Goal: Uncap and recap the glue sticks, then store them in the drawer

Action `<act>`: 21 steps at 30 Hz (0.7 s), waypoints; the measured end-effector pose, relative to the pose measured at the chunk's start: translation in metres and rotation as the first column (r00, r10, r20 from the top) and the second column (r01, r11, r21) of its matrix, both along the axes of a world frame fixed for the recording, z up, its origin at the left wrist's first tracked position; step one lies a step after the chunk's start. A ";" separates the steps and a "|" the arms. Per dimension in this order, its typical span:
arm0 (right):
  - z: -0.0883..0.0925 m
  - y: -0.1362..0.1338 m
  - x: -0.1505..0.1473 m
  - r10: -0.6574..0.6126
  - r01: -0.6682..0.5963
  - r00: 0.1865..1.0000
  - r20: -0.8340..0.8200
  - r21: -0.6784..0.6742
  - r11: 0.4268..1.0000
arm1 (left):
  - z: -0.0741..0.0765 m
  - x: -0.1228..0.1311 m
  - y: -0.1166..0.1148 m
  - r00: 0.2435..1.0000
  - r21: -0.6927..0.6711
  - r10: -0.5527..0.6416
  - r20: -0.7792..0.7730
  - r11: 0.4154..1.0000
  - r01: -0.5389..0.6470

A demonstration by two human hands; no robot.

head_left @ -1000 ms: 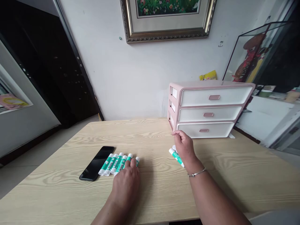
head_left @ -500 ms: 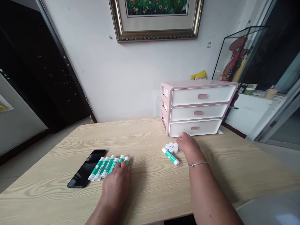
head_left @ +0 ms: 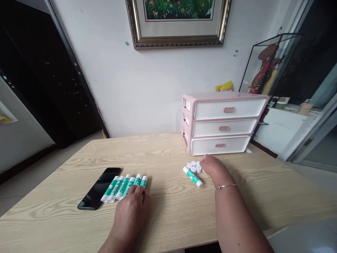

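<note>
My left hand (head_left: 133, 209) rests at the near right end of a row of green-and-white glue sticks (head_left: 122, 186). Its fingers are curled over the lower end of the rightmost glue stick (head_left: 143, 181). On the right, my right hand (head_left: 212, 167) is closed, fingertips down at the edge of a small cluster of round white caps (head_left: 193, 169). A bit of white shows beneath its fingers, apparently a cap; the fingertips themselves are hidden. One more glue stick (head_left: 193, 176) lies slantwise just in front of the caps.
A black phone (head_left: 98, 189) lies against the left side of the glue-stick row. Behind the caps stands a pink-and-white three-drawer box (head_left: 223, 128), with a yellow packet (head_left: 224, 86) behind its top. The wooden table (head_left: 168, 211) ends at a wall with a framed picture (head_left: 179, 44).
My right hand has come down slightly nearer me, onto the right edge of the caps. My left hand has slid slightly toward me along the glue sticks. The view has shifted a little.
</note>
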State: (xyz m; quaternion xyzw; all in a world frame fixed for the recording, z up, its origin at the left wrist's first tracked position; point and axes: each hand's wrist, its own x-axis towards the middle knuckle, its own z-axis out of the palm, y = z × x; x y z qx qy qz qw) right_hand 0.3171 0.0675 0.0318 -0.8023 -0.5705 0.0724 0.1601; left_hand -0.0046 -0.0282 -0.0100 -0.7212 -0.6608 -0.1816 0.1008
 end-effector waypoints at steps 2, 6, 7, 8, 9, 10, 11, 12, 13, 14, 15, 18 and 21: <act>0.008 -0.007 -0.007 0.006 -0.006 1.000 0.016 0.030 1.000 | 0.000 0.000 0.001 1.000 -0.008 0.001 0.009 1.000 -0.001; 0.011 -0.017 -0.021 0.149 -0.151 0.988 0.046 0.047 0.987 | -0.005 0.000 0.003 0.999 -0.008 0.002 0.041 1.000 -0.002; 0.009 -0.018 -0.023 0.211 -0.212 0.976 0.057 0.020 0.977 | -0.007 0.000 0.003 0.998 0.001 -0.007 0.058 1.000 0.007; 0.006 -0.019 -0.025 0.267 -0.267 0.961 0.072 -0.009 0.964 | -0.009 0.000 0.003 0.997 0.013 -0.020 0.079 1.000 0.019; 0.002 -0.019 -0.027 0.310 -0.308 0.946 0.088 -0.036 0.951 | -0.010 0.000 0.002 0.994 0.025 -0.039 0.102 0.999 0.037; 0.000 -0.019 -0.029 0.339 -0.335 0.935 0.104 -0.059 0.940 | -0.011 0.001 0.001 0.990 0.036 -0.064 0.124 0.998 0.060; -0.003 -0.019 -0.031 0.356 -0.348 0.927 0.116 -0.078 0.934 | -0.012 0.002 -0.001 0.985 0.045 -0.093 0.144 0.995 0.087; -0.004 -0.019 -0.033 0.361 -0.351 0.924 0.123 -0.097 0.931 | -0.012 0.002 -0.002 0.979 0.050 -0.124 0.162 0.992 0.117; -0.005 -0.020 -0.036 0.361 -0.348 0.923 0.130 -0.115 0.930 | -0.011 0.003 -0.003 0.972 0.052 -0.157 0.177 0.987 0.150; -0.004 -0.021 -0.040 0.360 -0.343 0.923 0.139 -0.128 0.930 | -0.010 0.005 -0.005 0.963 0.054 -0.194 0.190 0.981 0.187; -0.004 -0.022 -0.044 0.356 -0.337 0.922 0.155 -0.136 0.932 | -0.009 0.006 -0.006 0.951 0.053 -0.232 0.203 0.973 0.226; -0.002 -0.025 -0.057 0.356 -0.336 0.914 0.195 -0.130 0.933 | -0.002 0.010 -0.011 0.907 0.052 -0.334 0.256 0.942 0.333; 0.000 -0.026 -0.068 0.387 -0.374 0.915 0.113 -0.122 0.919 | 0.006 0.015 -0.015 0.852 0.038 -0.387 0.351 0.916 0.400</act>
